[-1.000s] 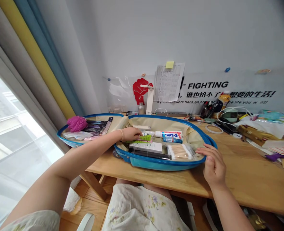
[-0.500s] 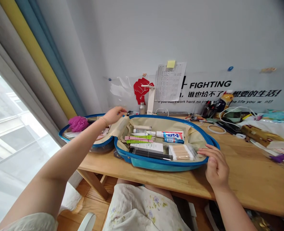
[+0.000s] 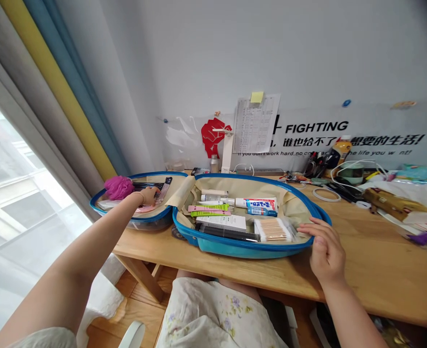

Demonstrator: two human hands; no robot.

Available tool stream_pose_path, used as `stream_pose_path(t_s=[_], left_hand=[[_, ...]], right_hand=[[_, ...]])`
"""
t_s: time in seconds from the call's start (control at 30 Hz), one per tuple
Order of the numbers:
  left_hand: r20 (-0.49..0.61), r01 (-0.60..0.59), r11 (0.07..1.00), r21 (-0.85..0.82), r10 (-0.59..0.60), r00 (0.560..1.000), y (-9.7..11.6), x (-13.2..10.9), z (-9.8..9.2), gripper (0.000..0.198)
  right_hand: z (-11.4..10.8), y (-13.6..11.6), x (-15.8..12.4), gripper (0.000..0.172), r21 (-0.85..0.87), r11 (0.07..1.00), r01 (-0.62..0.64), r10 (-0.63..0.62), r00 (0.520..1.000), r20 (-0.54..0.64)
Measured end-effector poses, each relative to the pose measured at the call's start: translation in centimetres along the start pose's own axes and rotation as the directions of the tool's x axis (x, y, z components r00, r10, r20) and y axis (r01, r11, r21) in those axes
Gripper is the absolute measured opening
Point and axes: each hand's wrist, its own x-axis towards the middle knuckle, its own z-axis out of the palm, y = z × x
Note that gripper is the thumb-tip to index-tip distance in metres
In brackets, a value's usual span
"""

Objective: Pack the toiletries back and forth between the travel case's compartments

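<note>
Left hand down on the dark slim packs, right hand on the case's rim

Through the head camera I have the blue suitcase (image 3: 249, 250) lying open on the wooden table (image 3: 373, 246), its left half (image 3: 179, 180) and right half (image 3: 231, 183) side by side with beige cloth between them.

My left hand (image 3: 149, 196) is inside the left half, palm down and fingers bent. The dark slim packs (image 3: 155, 184) lie directly at its fingers, running out beyond it on the far side and toward the middle of the case. I can't tell from here whether the fingers have closed on one or only rest there, since the back of the hand hides the contact. The purple bath puff (image 3: 118, 187) sits just beside the hand, on the window side.

My right hand (image 3: 327, 253) is at the opposite end of the case, fingers stretched out over the rim and loosely parted from the thumb. Nearest to those fingertips, inside the case, is the pack of cotton swabs (image 3: 272, 229).

Well apart from my left hand, in the right half, I see the pink and green sachets (image 3: 209, 210), the white box (image 3: 221, 222), the white tube (image 3: 256, 203) and, touching it, the small blue bottle (image 3: 262, 211).
</note>
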Motion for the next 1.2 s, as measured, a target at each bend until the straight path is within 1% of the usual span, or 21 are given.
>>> stream_pose_path(t_s=[0.03,0.07,0.2,0.27,0.47,0.63,0.73,0.93,1.1,1.2], left_hand=[[0.001,0.004,1.0,0.01,-0.004,1.0,-0.2,0.1,0.1,0.083],[0.003,0.007,1.0,0.018,-0.007,1.0,-0.3,0.3,0.2,0.08],[0.017,0.012,0.999,0.041,-0.013,1.0,-0.5,0.5,0.6,0.048],[0.023,0.013,0.999,0.045,-0.014,1.0,-0.5,0.6,0.8,0.042],[0.047,0.023,0.999,0.028,-0.024,0.999,-0.1,0.4,0.5,0.039],[0.11,0.058,0.998,0.004,-0.058,0.992,0.6,-0.1,0.4,0.037],[0.115,0.074,0.997,0.002,-0.074,0.991,1.1,-0.2,0.3,0.038],[0.138,0.104,0.995,-0.002,-0.103,0.985,2.0,-0.1,-0.3,0.037],[0.083,0.109,0.993,-0.049,-0.105,0.991,2.6,-0.8,-0.5,0.037],[-0.027,0.067,0.991,-0.113,-0.071,0.997,3.2,-1.6,-0.6,0.038]], right_hand=[[0.0,0.0,0.0,0.033,0.002,1.0,-0.001,0.001,1.0,-0.001],[0.0,-0.1,0.0,0.033,0.006,1.0,-0.002,0.002,1.0,-0.004],[0.0,-0.2,0.1,0.033,0.015,1.0,-0.008,0.008,1.0,-0.008],[0.0,-0.2,0.2,0.034,0.007,1.0,-0.01,0.01,1.0,-0.007],[0.0,-0.2,0.1,0.037,0.001,0.999,-0.044,0.044,0.999,0.002],[0.0,-0.3,0.2,0.036,0.003,1.0,-0.029,0.029,1.0,-0.01],[0.0,-0.3,0.3,0.037,0.002,0.999,-0.041,0.041,0.999,-0.006],[0.1,-0.1,0.1,0.034,0.015,1.0,-0.007,0.008,1.0,-0.009],[0.1,-0.2,0.2,0.034,0.014,1.0,-0.01,0.01,1.0,-0.024],[0.1,-0.3,0.2,0.033,0.016,1.0,-0.006,0.006,1.0,-0.026]])
